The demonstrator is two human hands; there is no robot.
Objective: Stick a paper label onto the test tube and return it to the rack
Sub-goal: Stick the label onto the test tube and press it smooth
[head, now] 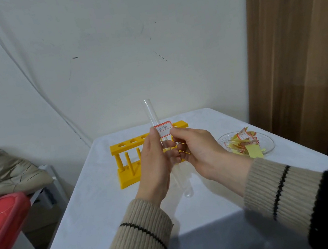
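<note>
Left hand (153,165): clasps the clear glass test tube (163,144) around its middle, thumb pressed on the left edge of the label, fingers curled behind the glass.
Right hand (200,151): pinches the right edge of the white paper label with a red border (164,130) between thumb and forefinger; the other fingers are bent in toward the tube.
Sleeves: both wrists wear ribbed beige knit cuffs with a thin black stripe, black fabric above them.
Test tube: held in the air over the table, tilted slightly, open mouth up and away, rounded bottom toward the person; out of the rack.
Label: lies against the upper half of the tube, handwritten marks visible; whether it is fully stuck cannot be told.
Yellow plastic test tube rack (129,158): stands on the white-covered table (95,212) just behind the hands, holes visible along the top.
Clear glass dish (267,146): right of the hands, near the table's edge, holding a heap of yellow and red-bordered paper labels (242,140).
</note>
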